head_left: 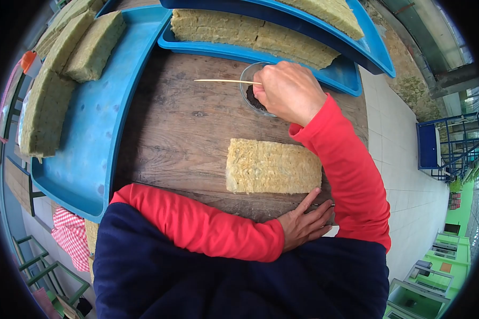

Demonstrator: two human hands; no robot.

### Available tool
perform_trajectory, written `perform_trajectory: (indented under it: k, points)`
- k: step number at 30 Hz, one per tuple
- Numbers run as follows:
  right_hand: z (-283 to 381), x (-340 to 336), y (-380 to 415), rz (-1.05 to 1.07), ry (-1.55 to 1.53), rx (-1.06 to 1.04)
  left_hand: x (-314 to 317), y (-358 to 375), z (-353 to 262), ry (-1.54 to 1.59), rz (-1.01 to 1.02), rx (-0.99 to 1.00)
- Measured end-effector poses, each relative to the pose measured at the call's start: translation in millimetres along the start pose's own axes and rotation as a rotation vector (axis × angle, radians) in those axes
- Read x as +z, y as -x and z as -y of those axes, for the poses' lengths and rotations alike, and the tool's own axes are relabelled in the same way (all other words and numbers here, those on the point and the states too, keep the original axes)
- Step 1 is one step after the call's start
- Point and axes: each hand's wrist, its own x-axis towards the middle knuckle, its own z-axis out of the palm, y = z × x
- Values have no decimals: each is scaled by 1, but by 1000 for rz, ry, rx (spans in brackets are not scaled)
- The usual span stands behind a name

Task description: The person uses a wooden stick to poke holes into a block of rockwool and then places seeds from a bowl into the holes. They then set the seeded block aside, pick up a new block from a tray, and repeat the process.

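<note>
A pale yellow fibrous block [274, 166] lies flat on the wooden table [181, 114]. My left hand [306, 223] rests at the table's near edge with its fingers spread, one fingertip at the block's near right corner. Farther back, my right hand [288, 91] is closed in a pinch on a thin wooden stick [218, 81], whose pointed end sticks out to the left. That hand is over a clear glass bowl [245, 87] holding dark, soil-like material, and its fingertips are partly hidden.
On the left, a long blue tray [98, 106] holds several fibrous blocks [95, 47]. Another blue tray [218, 49] with blocks lies across the back, partly under a raised blue tray [375, 45]. A blue metal rack [444, 143] stands beyond the tiled floor at right.
</note>
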Motion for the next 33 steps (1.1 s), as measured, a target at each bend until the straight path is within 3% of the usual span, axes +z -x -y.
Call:
perform_trajectory:
  k: [4, 6, 9, 10, 12, 15, 33]
  points:
    - [-2, -8, 11, -26, -103, 10, 0, 1, -1, 0, 4, 7]
    - [-7, -11, 24, -230, -124, -63, 2, 1, 0, -6, -12, 1]
    - [-13, -23, 59, -338, -235, -35, 2, 1, 0, -3, -3, 0]
    - [-15, -28, 79, -336, -230, -21, 2, 1, 0, -6, 6, -1]
    - [-14, -36, 116, -139, -331, 139, 2, 1, -1, 0, 2, 0]
    - [-15, -25, 147, -120, -373, 163, 2, 2, -1, 9, -16, -3]
    - [-19, -7, 157, -202, -342, 172, 4, 2, -1, 20, -47, -35]
